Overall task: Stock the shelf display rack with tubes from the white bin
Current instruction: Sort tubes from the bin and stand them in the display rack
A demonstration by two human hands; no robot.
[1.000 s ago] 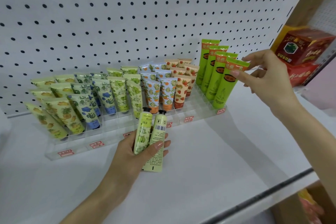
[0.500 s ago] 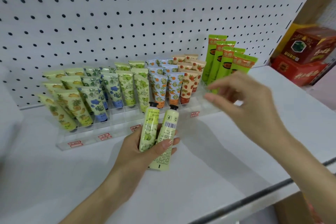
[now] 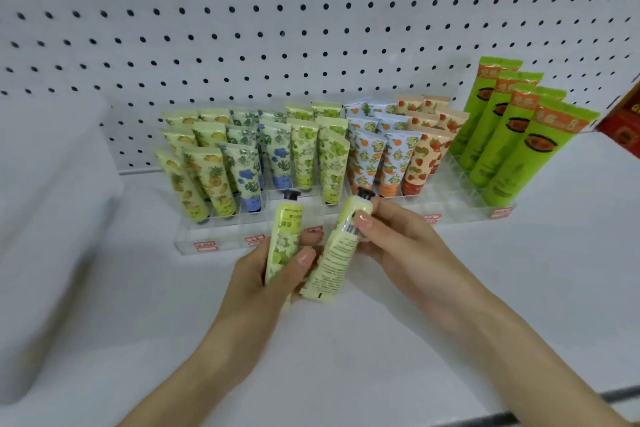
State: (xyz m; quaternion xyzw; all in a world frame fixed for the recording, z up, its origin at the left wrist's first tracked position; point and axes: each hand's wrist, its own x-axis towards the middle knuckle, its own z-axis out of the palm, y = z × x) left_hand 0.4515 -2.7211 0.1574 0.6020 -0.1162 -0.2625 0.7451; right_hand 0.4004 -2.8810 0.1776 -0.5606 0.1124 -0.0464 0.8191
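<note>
pegboard point(image 3: 311, 10) behind, white shelf point(image 3: 346, 357) below. far left: white bin point(image 3: 52, 218), blurred. clear rack point(image 3: 221, 243) stands on the shelf against the pegboard, with rows of fruit-print tubes point(image 3: 304, 152) in it, crimped ends up. both hands are in front of the rack, above the shelf. left hand point(image 3: 256, 284) grips a green tube point(image 3: 284, 239), black cap up, thumb across its front. just beside it is a pale tube point(image 3: 337, 260), tilted, barcode side showing. right hand point(image 3: 398, 246) pinches it near the cap. rack's right end: tall tubes point(image 3: 512, 156), bright green, leaning back. far right edge: red box point(image 3: 623, 128), partly cut off.
</note>
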